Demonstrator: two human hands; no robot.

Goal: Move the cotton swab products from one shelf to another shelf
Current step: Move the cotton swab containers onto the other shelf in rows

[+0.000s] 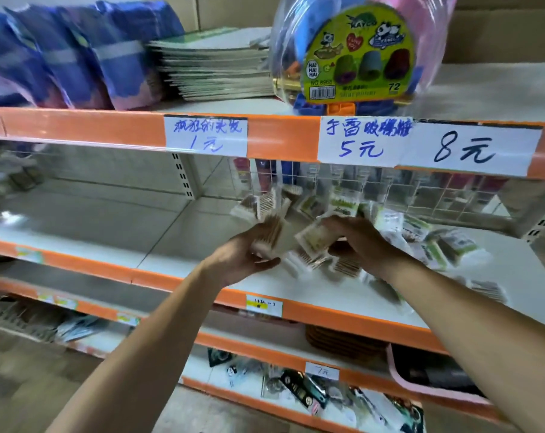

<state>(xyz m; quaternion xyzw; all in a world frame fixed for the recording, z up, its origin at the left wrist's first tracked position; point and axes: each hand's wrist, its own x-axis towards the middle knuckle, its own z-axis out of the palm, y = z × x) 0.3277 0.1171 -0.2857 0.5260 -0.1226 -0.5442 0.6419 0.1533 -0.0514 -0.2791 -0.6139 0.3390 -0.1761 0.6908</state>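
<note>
Over the middle shelf [202, 270], each hand (left [246, 254], right [358, 242]) grips blurred swab packs [312, 239].

The cotton swab packs [315, 242] are in clear glossy plastic film. The shelf board [158, 220] looks like smooth, painted white metal, with a glossy orange edge strip [280, 135]. The price labels [469, 148] are matt white paper. The toy tub [358, 51] is transparent, shiny plastic.
</note>
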